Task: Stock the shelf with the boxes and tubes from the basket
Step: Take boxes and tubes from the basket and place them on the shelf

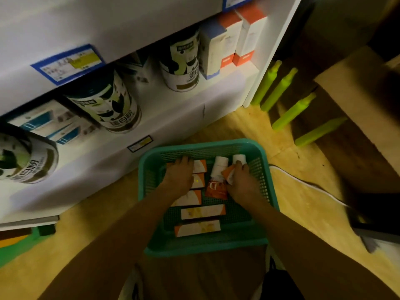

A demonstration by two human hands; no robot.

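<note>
Boxes and tubes lie inside the teal basket on the floor. Right hand closes around one tube at the far right; left hand rests palm-down on far-left boxes, grip indeterminate. Shelf stands beyond.

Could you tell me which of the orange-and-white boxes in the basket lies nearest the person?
The lowest box, by the basket's near rim. The other boxes lie farther up, toward the shelf.
</note>
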